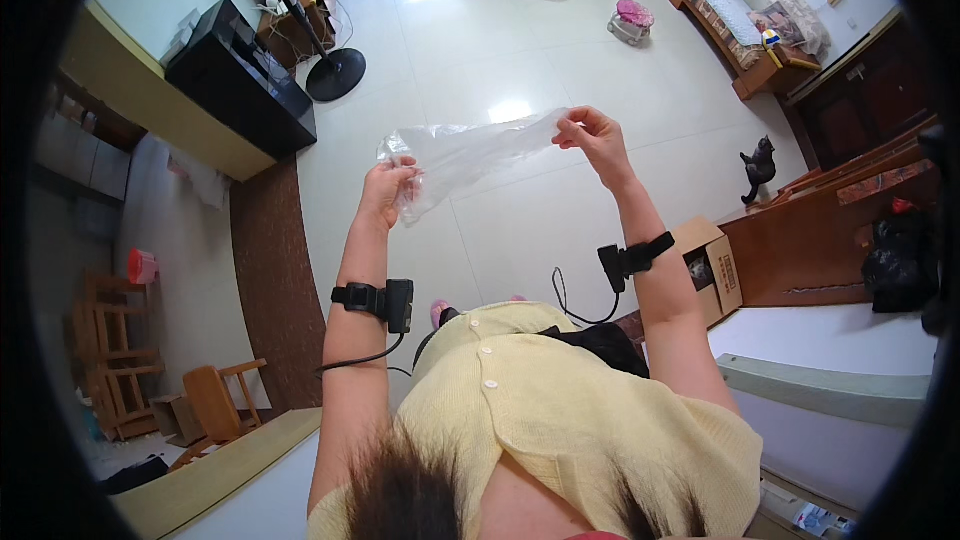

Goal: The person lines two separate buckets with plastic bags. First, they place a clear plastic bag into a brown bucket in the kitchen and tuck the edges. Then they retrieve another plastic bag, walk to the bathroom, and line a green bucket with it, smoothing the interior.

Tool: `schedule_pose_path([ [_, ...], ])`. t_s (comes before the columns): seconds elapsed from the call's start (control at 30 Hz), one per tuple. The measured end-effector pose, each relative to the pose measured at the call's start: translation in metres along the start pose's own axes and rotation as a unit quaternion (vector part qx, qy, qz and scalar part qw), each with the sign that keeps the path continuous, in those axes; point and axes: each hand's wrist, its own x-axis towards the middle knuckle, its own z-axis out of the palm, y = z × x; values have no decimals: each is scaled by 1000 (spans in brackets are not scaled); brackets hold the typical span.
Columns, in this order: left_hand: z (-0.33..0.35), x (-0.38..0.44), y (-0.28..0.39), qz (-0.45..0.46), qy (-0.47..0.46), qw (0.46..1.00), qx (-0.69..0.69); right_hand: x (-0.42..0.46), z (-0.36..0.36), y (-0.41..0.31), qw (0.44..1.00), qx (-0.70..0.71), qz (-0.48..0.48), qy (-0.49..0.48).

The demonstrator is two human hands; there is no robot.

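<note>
A clear plastic bag (pixel 480 154) is stretched sideways between my two hands, above the tiled floor. Its wider, crumpled end is gripped by my left hand (pixel 390 184), with some of the film hanging below the fingers. The narrower end is pinched between the thumb and fingers of my right hand (pixel 592 136), which is held slightly higher in the picture. Each forearm wears a black strap with a small device and a cable. Whether the bag's mouth is open cannot be told.
A black pedestal fan (pixel 336 75) and a black cabinet (pixel 240 79) stand at upper left. A pink-topped stool (pixel 632 21) is farther off on the floor. On the right are a dark cat (pixel 759 169) and a cardboard box (pixel 721 270); a wooden chair (pixel 214 401) is at lower left.
</note>
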Motion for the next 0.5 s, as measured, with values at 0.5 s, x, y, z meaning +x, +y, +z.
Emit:
schedule_pose_path([
  [0.5, -60, 17, 7, 19, 201, 967, -156, 0, 3, -6, 993, 55, -19, 98],
])
